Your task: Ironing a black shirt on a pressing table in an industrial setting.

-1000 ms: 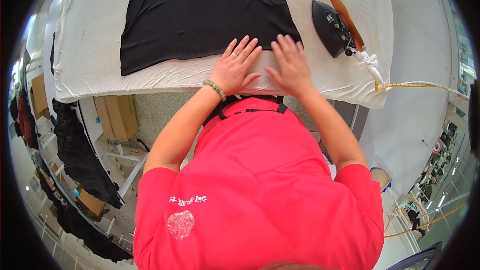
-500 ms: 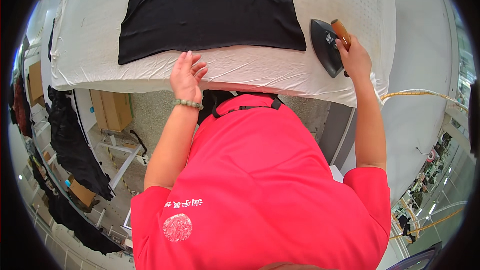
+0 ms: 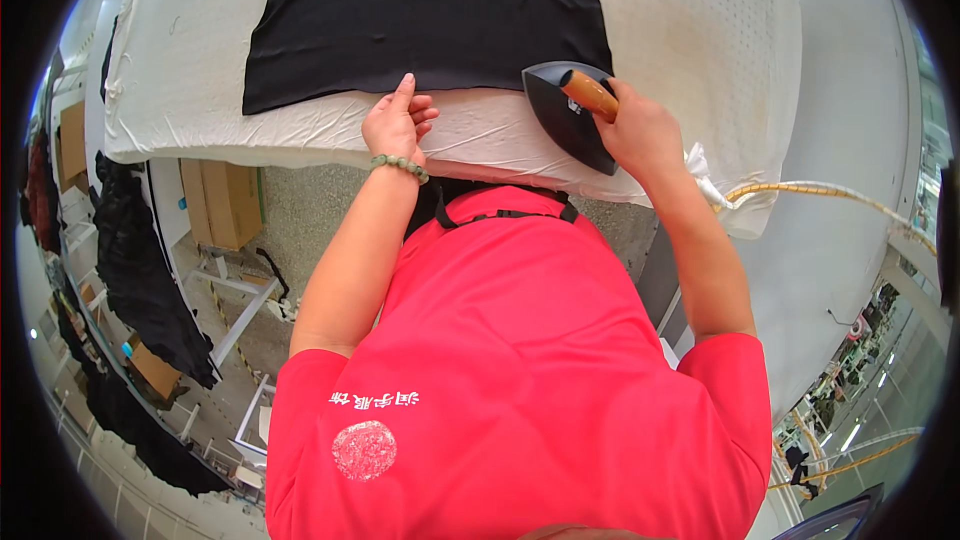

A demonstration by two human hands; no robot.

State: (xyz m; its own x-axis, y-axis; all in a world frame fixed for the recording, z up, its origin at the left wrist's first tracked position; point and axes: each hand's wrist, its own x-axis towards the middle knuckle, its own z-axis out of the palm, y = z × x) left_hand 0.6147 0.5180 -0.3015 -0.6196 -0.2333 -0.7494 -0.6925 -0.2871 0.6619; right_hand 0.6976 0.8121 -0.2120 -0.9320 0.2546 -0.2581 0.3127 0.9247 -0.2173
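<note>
A black garment [image 3: 420, 20] lies spread on the white padded ironing table [image 3: 690, 30], its hem running along the near edge with slight wrinkles. My right hand [image 3: 643, 135] is closed around the wooden handle of a dark iron [image 3: 558, 118]. The iron's far part covers the garment's near right corner, while the rest sits over the white cover. At the middle of the hem is my left hand [image 3: 398, 122], one finger stretched to the fabric edge and the others loosely bent and apart. It grips nothing that I can see.
From beside my right wrist, a white and yellow hose [image 3: 830, 189] runs off to the right. Dark garments [image 3: 145, 270] hang on a rack at the left. A cardboard box [image 3: 222, 202] stands below the table's left side, near a white metal frame [image 3: 245, 325].
My right hand has brought the iron left, from the bare cover onto the garment's right corner. My left hand has shifted slightly right along the hem.
</note>
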